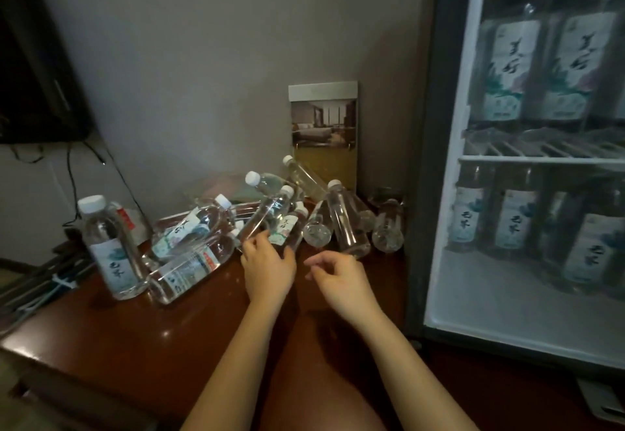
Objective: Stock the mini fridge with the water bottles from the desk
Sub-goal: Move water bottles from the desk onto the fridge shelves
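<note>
Clear plastic water bottles [203, 227] w/ white ribbed caps lie heaped on the glossy red-brown wood tabletop [135, 329]. One upright bottle [108, 248] stands at left. Labels are white w/ teal print & black brush-style characters, some w/ a red patch; can't read them. Left hand [269, 266] grips the base of a leaning bottle [286, 227]. Right hand [338, 278] is just beside it, fingers loosely curled, holding nothing. Mini fridge [436, 160] at right has a dark frame & wire shelf [541, 151], w/ same-label bottles on 2 levels.
</note>
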